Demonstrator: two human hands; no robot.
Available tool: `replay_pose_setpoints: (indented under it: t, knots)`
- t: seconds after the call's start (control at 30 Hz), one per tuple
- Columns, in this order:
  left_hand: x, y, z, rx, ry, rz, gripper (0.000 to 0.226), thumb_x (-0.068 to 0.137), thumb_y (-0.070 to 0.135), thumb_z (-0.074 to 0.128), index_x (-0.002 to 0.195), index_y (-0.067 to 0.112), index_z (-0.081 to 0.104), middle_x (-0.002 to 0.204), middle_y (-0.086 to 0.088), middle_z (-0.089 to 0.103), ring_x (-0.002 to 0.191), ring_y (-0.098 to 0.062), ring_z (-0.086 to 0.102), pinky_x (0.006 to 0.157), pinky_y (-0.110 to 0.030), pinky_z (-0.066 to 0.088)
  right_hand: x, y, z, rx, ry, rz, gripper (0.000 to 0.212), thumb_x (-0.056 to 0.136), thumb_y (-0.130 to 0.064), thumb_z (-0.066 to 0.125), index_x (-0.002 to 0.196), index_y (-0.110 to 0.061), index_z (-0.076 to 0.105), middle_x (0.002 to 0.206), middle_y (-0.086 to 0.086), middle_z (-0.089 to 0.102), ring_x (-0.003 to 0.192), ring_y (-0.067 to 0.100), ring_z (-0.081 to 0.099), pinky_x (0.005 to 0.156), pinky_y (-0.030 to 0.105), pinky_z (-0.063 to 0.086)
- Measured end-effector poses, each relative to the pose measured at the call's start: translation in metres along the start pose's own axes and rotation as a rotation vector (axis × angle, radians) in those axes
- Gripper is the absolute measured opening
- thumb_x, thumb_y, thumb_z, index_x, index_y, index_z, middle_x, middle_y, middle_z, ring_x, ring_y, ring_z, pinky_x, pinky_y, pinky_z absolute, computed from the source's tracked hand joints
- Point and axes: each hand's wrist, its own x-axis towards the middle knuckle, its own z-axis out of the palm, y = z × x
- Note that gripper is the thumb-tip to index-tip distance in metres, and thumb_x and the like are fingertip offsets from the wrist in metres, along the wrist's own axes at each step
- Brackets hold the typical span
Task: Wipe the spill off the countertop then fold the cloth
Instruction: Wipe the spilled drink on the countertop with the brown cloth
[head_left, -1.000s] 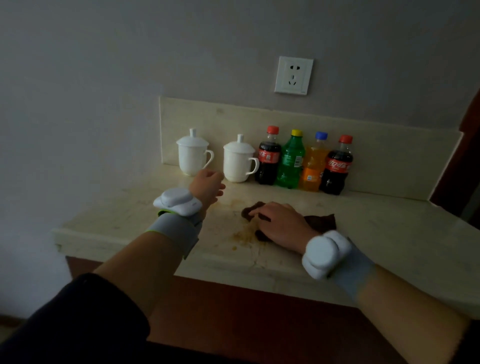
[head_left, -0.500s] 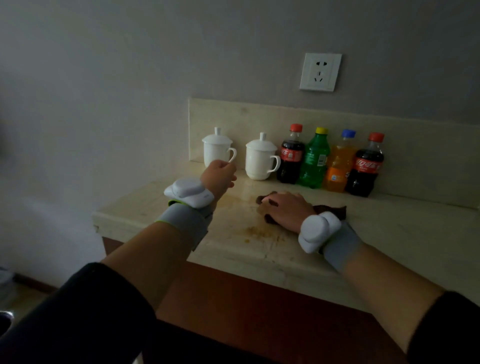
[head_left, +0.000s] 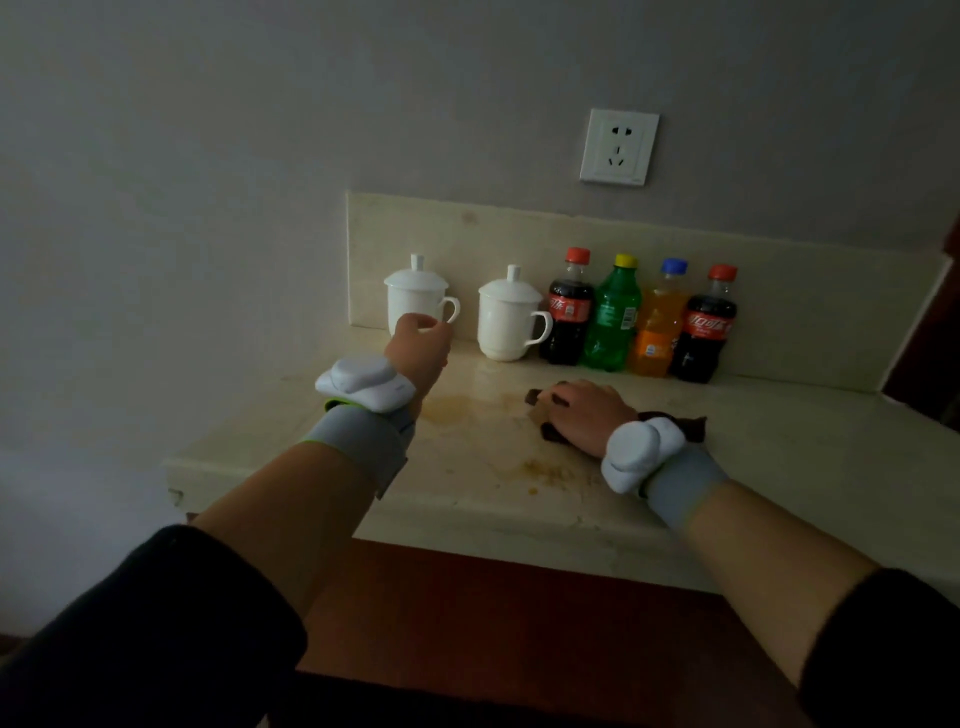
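This looks like a drinks corner in a hotel room or a home, dimly lit. A pale stone countertop (head_left: 779, 457) with a matching low backsplash (head_left: 519, 234) juts from a plain grey wall, with dark reddish wood panelling beneath it. Against the backsplash, at the back of the countertop, stand two white lidded mugs (head_left: 506, 317) and, to their right, four small soft-drink bottles (head_left: 610, 314) in a row: two colas, a green one and an orange one. On the wall above the bottles sits a white power socket (head_left: 619, 146). Brownish stains mark the countertop's front part.
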Motion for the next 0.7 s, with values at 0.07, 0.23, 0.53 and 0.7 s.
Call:
replay_pose_setpoints:
  t: [0.07, 0.23, 0.53, 0.7]
  knots:
    - [0.004, -0.001, -0.007, 0.005, -0.032, 0.016, 0.013, 0.093, 0.019, 0.042, 0.081, 0.018, 0.045, 0.099, -0.012, 0.051, 0.085, -0.022, 0.049, 0.066, -0.024, 0.041, -0.008, -0.003, 0.003, -0.006, 0.044, 0.028, 0.042, 0.092, -0.041, 0.038, 0.124, -0.022, 0.057, 0.132, 0.010, 0.053, 0.119, 0.031, 0.048, 0.101, 0.039, 0.038]
    - [0.018, -0.004, -0.020, -0.025, -0.127, 0.000, 0.011, 0.091, 0.017, 0.042, 0.099, 0.011, 0.047, 0.098, -0.013, 0.053, 0.091, -0.024, 0.050, 0.079, -0.031, 0.038, -0.049, -0.029, 0.014, 0.062, 0.116, 0.062, 0.040, 0.093, -0.037, 0.038, 0.128, -0.029, 0.055, 0.137, 0.003, 0.050, 0.127, 0.027, 0.042, 0.105, 0.042, 0.037]
    - [0.005, -0.005, -0.022, 0.019, -0.235, -0.028, 0.035, 0.089, 0.016, 0.044, 0.123, 0.005, 0.049, 0.107, -0.014, 0.056, 0.104, -0.029, 0.055, 0.094, -0.037, 0.044, -0.064, -0.043, 0.010, 0.056, 0.110, 0.160, 0.039, 0.094, -0.035, 0.036, 0.128, -0.028, 0.055, 0.135, 0.006, 0.052, 0.126, 0.028, 0.044, 0.106, 0.045, 0.037]
    - [0.004, -0.001, -0.036, 0.013, -0.195, -0.035, 0.041, 0.089, 0.019, 0.045, 0.127, 0.004, 0.048, 0.119, -0.019, 0.059, 0.111, -0.033, 0.056, 0.089, -0.034, 0.043, -0.046, -0.047, 0.006, -0.024, 0.117, 0.268, 0.042, 0.095, -0.036, 0.032, 0.127, -0.021, 0.055, 0.135, 0.011, 0.050, 0.123, 0.033, 0.047, 0.104, 0.044, 0.040]
